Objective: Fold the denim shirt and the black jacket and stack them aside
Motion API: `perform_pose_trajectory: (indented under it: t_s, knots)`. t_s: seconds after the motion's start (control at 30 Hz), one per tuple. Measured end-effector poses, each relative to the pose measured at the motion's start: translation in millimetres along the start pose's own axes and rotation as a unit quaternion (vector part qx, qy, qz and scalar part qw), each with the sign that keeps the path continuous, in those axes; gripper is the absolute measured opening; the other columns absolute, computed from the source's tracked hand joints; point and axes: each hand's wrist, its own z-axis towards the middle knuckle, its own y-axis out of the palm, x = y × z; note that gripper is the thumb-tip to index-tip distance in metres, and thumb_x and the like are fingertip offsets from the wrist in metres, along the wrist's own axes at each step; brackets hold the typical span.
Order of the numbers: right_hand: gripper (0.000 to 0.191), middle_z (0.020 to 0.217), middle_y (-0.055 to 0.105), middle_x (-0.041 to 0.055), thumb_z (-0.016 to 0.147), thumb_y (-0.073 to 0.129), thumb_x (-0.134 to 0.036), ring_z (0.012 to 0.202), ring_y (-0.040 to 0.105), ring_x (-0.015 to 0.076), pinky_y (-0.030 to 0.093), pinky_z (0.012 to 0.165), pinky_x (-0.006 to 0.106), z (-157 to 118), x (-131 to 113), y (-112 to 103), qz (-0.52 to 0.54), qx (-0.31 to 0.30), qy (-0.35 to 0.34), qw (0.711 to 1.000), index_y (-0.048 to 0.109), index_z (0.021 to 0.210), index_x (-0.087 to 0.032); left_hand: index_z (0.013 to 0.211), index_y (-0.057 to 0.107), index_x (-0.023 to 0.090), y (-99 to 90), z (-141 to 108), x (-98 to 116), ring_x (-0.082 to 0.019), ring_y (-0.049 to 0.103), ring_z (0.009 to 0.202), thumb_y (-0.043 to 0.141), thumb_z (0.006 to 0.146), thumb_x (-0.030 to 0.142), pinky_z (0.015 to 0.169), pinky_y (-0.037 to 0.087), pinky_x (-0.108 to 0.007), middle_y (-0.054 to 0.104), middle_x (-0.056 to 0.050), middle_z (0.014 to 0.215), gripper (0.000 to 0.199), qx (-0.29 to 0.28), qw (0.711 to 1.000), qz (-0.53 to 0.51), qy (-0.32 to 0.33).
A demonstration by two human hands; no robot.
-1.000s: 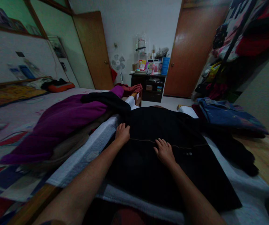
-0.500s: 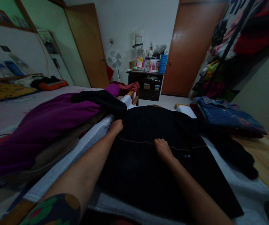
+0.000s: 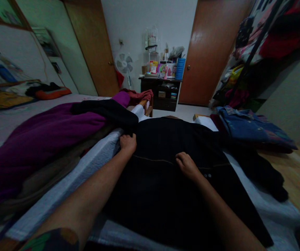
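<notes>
A black jacket (image 3: 160,195) with a thin tan seam lies spread out, back up, on a padded board covered in pale cloth (image 3: 97,153). At the jacket's left edge, near the shoulder, my left hand (image 3: 128,143) rests with its fingers apart. My right hand (image 3: 187,164) lies lower on the jacket's middle, beside the seam, with fingers loosely bent and touching the fabric. Two small round buttons (image 3: 207,175) show just right of that hand. One black sleeve (image 3: 108,109) lies off to the left; the other sleeve (image 3: 262,170) hangs toward the right.
Purple clothing (image 3: 47,136) is heaped along the left, beside a bed. A folded denim jacket (image 3: 251,123) lies on a stack at the right. Beyond the board stand a dark cabinet (image 3: 157,96) and a white fan (image 3: 125,64). Clothes hang at the upper right.
My left hand has shifted slightly left and its fingers have spread. My right hand has moved a little right along the seam and loosened. The jacket lies almost the same.
</notes>
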Motion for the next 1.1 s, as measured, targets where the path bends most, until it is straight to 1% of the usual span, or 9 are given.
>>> perform_pose_trajectory:
  t_s: [0.07, 0.17, 0.27, 0.43, 0.57, 0.7, 0.83, 0.93, 1.1]
  knots:
    - [0.037, 0.131, 0.055, 0.012, 0.095, 0.039, -0.029, 0.122, 0.048, 0.0204, 0.035, 0.101, 0.031, -2, 2, 8, -0.026, 0.031, 0.016, 0.999, 0.055, 0.124, -0.014, 0.122, 0.059, 0.015, -1.6, -15, 12, -0.036, 0.052, 0.114, 0.032, 0.091, 0.018, 0.09, 0.037, -0.049, 0.06, -0.023, 0.117, 0.041, 0.031, 0.999, 0.012, 0.013]
    - [0.051, 0.148, 0.039, 0.0107, 0.096, 0.036, -0.041, 0.139, 0.029, 0.0246, 0.023, 0.111, 0.04, -6, -3, 22, -0.075, -0.017, 0.017, 0.997, 0.045, 0.138, -0.014, 0.121, 0.06, 0.017, 6.7, -34, 31, -0.035, 0.04, 0.128, 0.036, 0.092, 0.025, 0.101, 0.03, -0.049, 0.053, -0.019, 0.131, 0.039, 0.094, 0.99, 0.014, 0.104]
    - [0.058, 0.154, 0.029, 0.0072, 0.096, 0.031, -0.049, 0.143, 0.02, 0.0247, 0.017, 0.114, 0.042, -10, -10, 29, -0.11, -0.055, 0.019, 0.992, 0.038, 0.144, -0.017, 0.133, 0.051, 0.022, 27.4, -41, 41, -0.03, 0.024, 0.14, 0.037, 0.093, 0.041, 0.111, 0.021, -0.043, 0.038, -0.01, 0.149, 0.046, 0.054, 0.977, -0.022, 0.207]
    - [0.065, 0.154, 0.028, 0.0084, 0.094, 0.027, -0.056, 0.141, 0.023, 0.0259, 0.014, 0.113, 0.045, -20, 3, 18, -0.159, -0.059, 0.112, 0.979, 0.036, 0.145, -0.017, 0.147, 0.031, 0.025, 56.0, -29, 29, -0.031, 0.018, 0.143, 0.026, 0.09, 0.065, 0.111, 0.023, -0.045, 0.025, -0.008, 0.156, 0.07, -0.108, 0.98, -0.069, 0.153]
    - [0.063, 0.156, 0.024, 0.0062, 0.095, 0.027, -0.051, 0.142, 0.02, 0.0263, 0.018, 0.112, 0.044, -32, 26, 3, -0.177, -0.054, 0.184, 0.965, 0.029, 0.148, -0.016, 0.148, 0.03, 0.025, 53.2, -24, 19, -0.028, 0.015, 0.144, 0.025, 0.09, 0.064, 0.112, 0.022, -0.044, 0.02, -0.009, 0.157, 0.07, -0.119, 0.983, -0.069, 0.12]
    - [0.062, 0.154, 0.028, 0.0112, 0.094, 0.032, -0.047, 0.141, 0.021, 0.0304, 0.016, 0.111, 0.047, -35, 24, -7, -0.175, -0.065, 0.229, 0.955, 0.035, 0.145, -0.012, 0.145, 0.034, 0.022, 41.8, -46, 31, -0.03, 0.021, 0.142, 0.027, 0.093, 0.057, 0.111, 0.022, -0.047, 0.027, -0.012, 0.154, 0.064, -0.101, 0.988, -0.055, 0.106]
    - [0.059, 0.156, 0.024, 0.0092, 0.093, 0.037, -0.041, 0.143, 0.015, 0.0285, 0.012, 0.113, 0.046, -35, -9, 3, -0.169, -0.005, 0.154, 0.973, 0.035, 0.145, -0.013, 0.146, 0.033, 0.025, 38.3, -92, 59, -0.03, 0.02, 0.143, 0.025, 0.092, 0.061, 0.111, 0.02, -0.052, 0.027, -0.01, 0.155, 0.065, -0.102, 0.969, -0.091, 0.207]
    - [0.059, 0.156, 0.024, 0.0065, 0.094, 0.034, -0.045, 0.143, 0.017, 0.0238, 0.013, 0.113, 0.041, -40, -28, 20, -0.135, -0.016, 0.063, 0.989, 0.033, 0.146, -0.016, 0.147, 0.031, 0.026, 40.7, -123, 72, -0.031, 0.017, 0.143, 0.027, 0.09, 0.064, 0.113, 0.013, -0.056, 0.026, -0.01, 0.155, 0.069, -0.064, 0.962, -0.093, 0.247]
    - [0.068, 0.154, 0.028, 0.012, 0.093, 0.032, -0.056, 0.142, 0.021, 0.0264, 0.013, 0.113, 0.042, -58, -16, 31, -0.143, -0.008, 0.117, 0.983, 0.033, 0.146, -0.012, 0.148, 0.028, 0.03, 42.2, -148, 60, -0.031, 0.014, 0.144, 0.032, 0.089, 0.064, 0.114, 0.014, -0.05, 0.025, -0.007, 0.156, 0.069, -0.048, 0.958, -0.095, 0.268]
